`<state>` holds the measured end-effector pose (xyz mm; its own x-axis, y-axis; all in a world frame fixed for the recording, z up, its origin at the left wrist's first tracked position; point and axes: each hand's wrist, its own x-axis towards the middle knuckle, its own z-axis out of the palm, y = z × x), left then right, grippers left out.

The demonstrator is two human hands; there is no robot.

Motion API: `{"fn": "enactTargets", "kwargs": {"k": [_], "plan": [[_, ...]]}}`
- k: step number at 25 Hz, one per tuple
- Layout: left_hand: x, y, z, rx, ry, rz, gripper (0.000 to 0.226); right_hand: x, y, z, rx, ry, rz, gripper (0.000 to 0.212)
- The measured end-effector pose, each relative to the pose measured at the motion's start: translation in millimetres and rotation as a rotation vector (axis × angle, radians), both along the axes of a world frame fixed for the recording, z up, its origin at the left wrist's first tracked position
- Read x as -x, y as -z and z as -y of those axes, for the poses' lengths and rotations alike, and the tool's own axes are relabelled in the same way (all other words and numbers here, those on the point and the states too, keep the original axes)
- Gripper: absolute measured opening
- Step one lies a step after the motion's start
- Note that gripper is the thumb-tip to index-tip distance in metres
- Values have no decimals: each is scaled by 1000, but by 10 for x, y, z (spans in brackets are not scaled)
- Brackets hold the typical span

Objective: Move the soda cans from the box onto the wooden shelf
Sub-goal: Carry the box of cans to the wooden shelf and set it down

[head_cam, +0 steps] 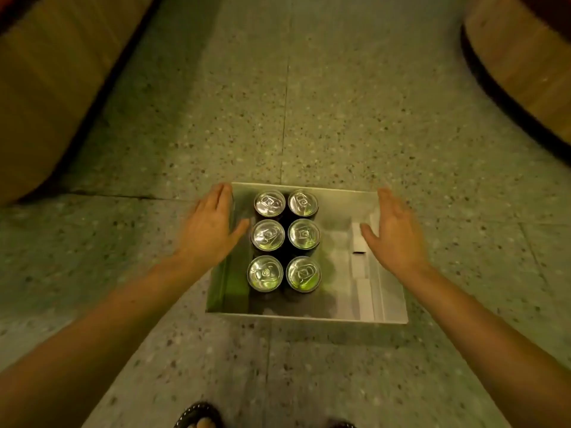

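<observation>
Centre frame, white open cardboard box [309,318] holds six silver-topped soda cans [285,239]; left hand [210,227] and right hand [394,233] flank it, fingers straight, contact with the walls blurred.

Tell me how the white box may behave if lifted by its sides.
The box is likely left-heavy: all six cans stand in its left half, so it may tilt that way. Its thin walls look like cardboard and could flex. The loose cans might slide.

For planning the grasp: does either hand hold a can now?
No, left hand and right hand are open; six cans stand in the box.
</observation>
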<state>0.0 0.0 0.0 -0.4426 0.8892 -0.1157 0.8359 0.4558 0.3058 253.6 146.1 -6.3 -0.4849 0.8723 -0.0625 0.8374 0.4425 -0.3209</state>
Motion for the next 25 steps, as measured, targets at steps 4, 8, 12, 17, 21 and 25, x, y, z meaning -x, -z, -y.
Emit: {"fn": "enactTargets", "kwargs": {"k": [4,8,12,17,21,25], "plan": [[-38,158,221,38,-103,108,72,-221,234,159,130,195,-153,65],[-132,205,307,-116,-199,567,70,-256,208,204,298,240,-402,56],[-196,207,367,-209,-283,892,86,-317,136,307,458,279,-566,59],[-200,292,368,-252,-279,841,84,-340,166,300,548,372,-670,65],[-158,254,343,-239,-271,807,82,-294,92,274,568,435,-713,67],[-52,-126,168,-220,-277,738,78,-166,-306,137,574,444,-742,66]]}}
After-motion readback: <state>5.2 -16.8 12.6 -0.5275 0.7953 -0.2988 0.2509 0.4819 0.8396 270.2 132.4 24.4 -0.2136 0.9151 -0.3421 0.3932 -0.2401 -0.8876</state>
